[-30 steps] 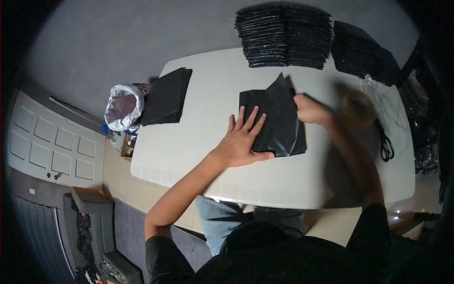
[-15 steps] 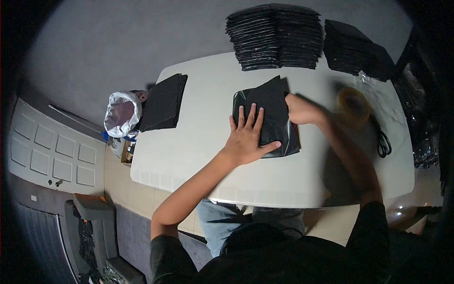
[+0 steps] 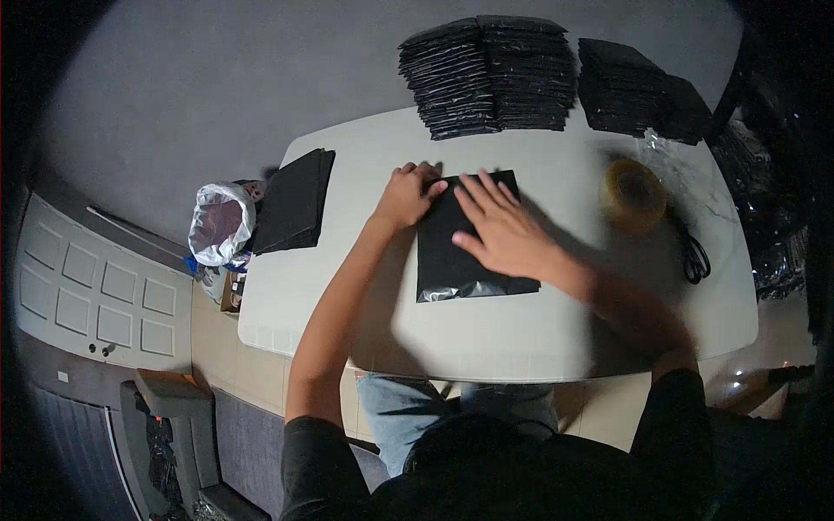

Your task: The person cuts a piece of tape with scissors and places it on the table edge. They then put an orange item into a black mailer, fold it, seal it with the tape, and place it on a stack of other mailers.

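A flat, square black plastic packet [image 3: 473, 265] lies on the white table [image 3: 347, 295] in front of me, with a shiny strip along its near edge. At its far left corner my left hand [image 3: 408, 195] is closed, thumb and curled fingers pinching the packet's edge. My right hand [image 3: 508, 230] rests across the far right part of the packet, palm down, fingers stretched out and slightly blurred. The packet's far edge is partly hidden under both hands.
Tall stacks of black packets [image 3: 486, 82] stand at the back, with lower stacks [image 3: 625, 91] to their right. A tape roll [image 3: 632, 195] and a black cord [image 3: 695, 259] lie at the right. Flat black sheets [image 3: 291, 204] lie at the left, beside a white-lined bin [image 3: 222, 224].
My left hand has gone from lying flat on the packet to pinching its far left corner. My right hand has left the right edge and opened flat on top. The packet looks squarer.
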### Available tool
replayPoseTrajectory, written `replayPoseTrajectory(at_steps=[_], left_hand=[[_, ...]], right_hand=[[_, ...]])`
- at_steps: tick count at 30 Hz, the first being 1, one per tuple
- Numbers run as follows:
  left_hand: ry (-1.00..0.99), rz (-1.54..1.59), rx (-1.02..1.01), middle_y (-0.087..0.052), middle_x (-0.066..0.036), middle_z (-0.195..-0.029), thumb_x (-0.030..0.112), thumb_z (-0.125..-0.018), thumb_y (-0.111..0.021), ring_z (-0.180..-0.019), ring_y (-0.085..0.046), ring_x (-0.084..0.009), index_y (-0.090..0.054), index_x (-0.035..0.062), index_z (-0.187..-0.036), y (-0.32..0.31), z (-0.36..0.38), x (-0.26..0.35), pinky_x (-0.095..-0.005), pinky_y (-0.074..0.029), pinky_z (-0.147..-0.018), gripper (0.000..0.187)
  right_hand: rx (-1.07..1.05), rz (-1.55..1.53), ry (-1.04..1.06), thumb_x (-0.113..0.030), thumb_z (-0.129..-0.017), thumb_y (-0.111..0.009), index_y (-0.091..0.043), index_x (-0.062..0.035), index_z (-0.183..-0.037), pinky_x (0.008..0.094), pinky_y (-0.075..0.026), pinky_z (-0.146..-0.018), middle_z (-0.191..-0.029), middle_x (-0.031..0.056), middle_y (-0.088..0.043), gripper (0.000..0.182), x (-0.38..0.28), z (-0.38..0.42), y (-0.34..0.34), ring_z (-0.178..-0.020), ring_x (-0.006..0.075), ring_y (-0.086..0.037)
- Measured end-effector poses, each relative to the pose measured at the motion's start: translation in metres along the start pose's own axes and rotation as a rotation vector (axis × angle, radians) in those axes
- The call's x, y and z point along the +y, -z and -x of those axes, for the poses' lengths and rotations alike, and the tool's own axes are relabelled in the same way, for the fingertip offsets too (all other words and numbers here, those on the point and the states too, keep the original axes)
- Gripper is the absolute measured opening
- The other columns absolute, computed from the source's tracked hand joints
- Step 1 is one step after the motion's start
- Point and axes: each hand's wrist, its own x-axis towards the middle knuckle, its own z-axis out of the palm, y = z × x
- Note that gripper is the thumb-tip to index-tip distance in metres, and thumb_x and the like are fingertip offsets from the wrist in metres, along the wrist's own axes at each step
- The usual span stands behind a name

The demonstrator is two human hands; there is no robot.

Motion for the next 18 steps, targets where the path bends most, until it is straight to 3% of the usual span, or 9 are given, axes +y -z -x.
replayPoseTrajectory(at_steps=[2,6,8,13,15,18], left_hand=[[0.231,0.136,-0.063,-0.072,-0.024,-0.099,0.045,-0.100,-0.063,-0.099,-0.066,-0.0450,-0.072,0.0000,-0.108,0.005,0.000,0.005,-0.0506,-0.053,-0.090,0.047],[0.120,-0.006,0.041,-0.071,-0.028,-0.090,0.050,-0.100,-0.061,-0.085,-0.070,-0.0464,-0.073,-0.0023,-0.106,0.002,0.013,-0.013,-0.0502,-0.055,-0.081,0.054],[0.245,-0.095,0.029,-0.072,-0.029,-0.088,0.056,-0.099,-0.060,-0.084,-0.070,-0.0475,-0.076,-0.0024,-0.095,0.003,0.018,-0.018,-0.0507,-0.056,-0.078,0.061],[0.365,-0.191,-0.033,-0.072,-0.027,-0.081,0.061,-0.098,-0.059,-0.080,-0.071,-0.0463,-0.077,0.0002,-0.083,0.017,0.038,-0.024,-0.0518,-0.057,-0.075,0.065],[0.395,-0.206,-0.007,-0.072,-0.026,-0.081,0.061,-0.097,-0.061,-0.079,-0.071,-0.0456,-0.077,0.0011,-0.080,0.018,0.046,-0.023,-0.0517,-0.058,-0.075,0.064],[0.500,-0.152,-0.046,-0.073,-0.025,-0.080,0.061,-0.096,-0.063,-0.079,-0.072,-0.0457,-0.078,0.0026,-0.080,0.030,0.053,-0.015,-0.0517,-0.058,-0.075,0.062]], right_hand=[[-0.181,0.008,-0.046,-0.054,-0.105,-0.048,-0.031,0.0065,-0.157,0.0559,-0.018,-0.127,-0.168,0.0251,-0.022,0.082,0.000,0.006,-0.013,-0.157,0.0441,-0.016],[-0.326,0.054,-0.016,-0.061,-0.106,-0.039,-0.027,0.0060,-0.159,0.0556,-0.014,-0.128,-0.170,0.0239,-0.018,0.086,0.009,0.007,-0.013,-0.158,0.0423,-0.012],[-0.319,0.057,0.015,-0.058,-0.106,-0.041,-0.029,0.0060,-0.159,0.0556,-0.014,-0.128,-0.170,0.0241,-0.019,0.084,0.012,0.008,-0.011,-0.158,0.0423,-0.012],[-0.217,0.139,0.076,-0.049,-0.107,-0.048,-0.034,0.0056,-0.157,0.0550,-0.015,-0.128,-0.169,0.0248,-0.021,0.075,0.002,0.002,-0.004,-0.158,0.0424,-0.013],[-0.137,-0.210,0.167,-0.046,-0.107,-0.048,-0.041,0.0077,-0.152,0.0580,-0.018,-0.126,-0.166,0.0289,-0.025,0.071,-0.014,0.005,-0.013,-0.155,0.0473,-0.019],[-0.133,-0.109,0.204,-0.049,-0.107,-0.045,-0.040,0.0013,-0.156,0.0581,-0.017,-0.126,-0.166,0.0269,-0.027,0.070,-0.042,0.023,-0.027,-0.156,0.0455,-0.019]])
